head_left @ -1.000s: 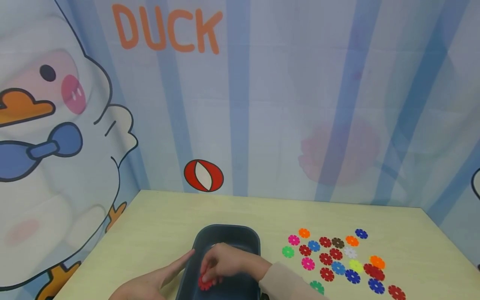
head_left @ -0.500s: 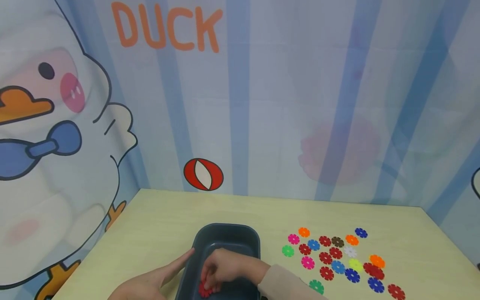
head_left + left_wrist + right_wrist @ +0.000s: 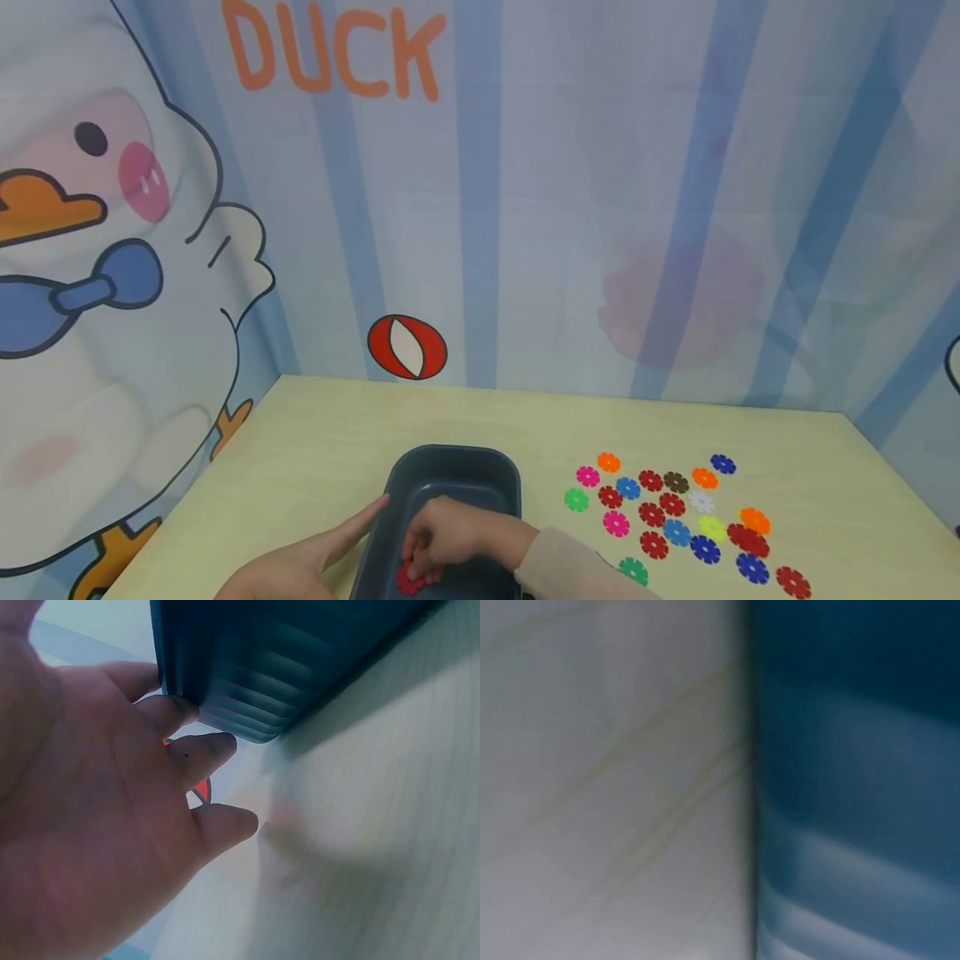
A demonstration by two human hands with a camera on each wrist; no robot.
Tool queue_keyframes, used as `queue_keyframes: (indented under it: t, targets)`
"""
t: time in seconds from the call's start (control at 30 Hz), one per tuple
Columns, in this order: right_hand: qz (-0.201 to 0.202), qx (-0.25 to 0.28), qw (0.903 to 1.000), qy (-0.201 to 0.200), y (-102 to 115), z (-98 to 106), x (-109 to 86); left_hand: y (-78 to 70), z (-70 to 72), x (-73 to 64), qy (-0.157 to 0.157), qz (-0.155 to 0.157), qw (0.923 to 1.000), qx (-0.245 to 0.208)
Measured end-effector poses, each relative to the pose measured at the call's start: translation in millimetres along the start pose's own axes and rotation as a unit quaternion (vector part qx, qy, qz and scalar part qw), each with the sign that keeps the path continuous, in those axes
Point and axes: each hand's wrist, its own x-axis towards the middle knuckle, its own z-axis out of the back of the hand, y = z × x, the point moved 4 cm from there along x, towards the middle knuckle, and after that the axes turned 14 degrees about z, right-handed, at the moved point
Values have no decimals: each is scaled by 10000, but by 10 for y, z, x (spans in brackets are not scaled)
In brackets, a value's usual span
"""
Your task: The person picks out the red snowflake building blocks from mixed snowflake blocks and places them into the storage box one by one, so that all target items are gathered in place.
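A dark blue-grey tray (image 3: 513, 475) stands at the table's front. Inside it, my right hand (image 3: 453, 533) pinches a red notched plastic disc (image 3: 409, 578) between thumb and fingers, low near the tray's left side. My left hand (image 3: 292, 567) lies along the outer left side, one finger stretched to the rim. In the left wrist view its palm faces the camera, and the relaxed fingers (image 3: 210, 754) reach to the tray's ridged outer wall (image 3: 255, 690). The right wrist view shows only a blurred tray wall (image 3: 855, 787) beside the pale tabletop; the hand is hidden there.
Several notched discs in mixed colours lie scattered right of the tray, among them a green disc (image 3: 576, 500), a white disc (image 3: 701, 501) and a dark blue disc (image 3: 723, 464). A duck-printed curtain (image 3: 555, 208) hangs behind the pale table (image 3: 330, 433).
My right hand dips very slightly in the tray with the red disc still pinched. My left hand stays at the tray's side.
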Motion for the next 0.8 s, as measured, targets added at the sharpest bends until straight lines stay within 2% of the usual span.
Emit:
queue_keyframes:
  t: [0.1,0.27,0.43,0.53,0.63,0.8]
  targets:
    - [77,-55,9999,-34,-2,8,2,5,6,-2,26,19,10000,-48]
    - [213,-147,9996,-72,34,84,-5,-12,18,-8,25,-171,9995,280]
    - [352,-449,9983,-83,171,265,-72,-35,26,-18,-112,-264,9978,602]
    - [460,-706,9963,-148,280,411,-162,-32,18,-17,-197,-191,9973,687]
    - [524,-856,9945,-313,370,560,-283,-18,0,-14,-267,-22,9982,541]
    - [567,-851,9930,-587,432,787,-538,-1,-30,-17,-271,220,9993,-154]
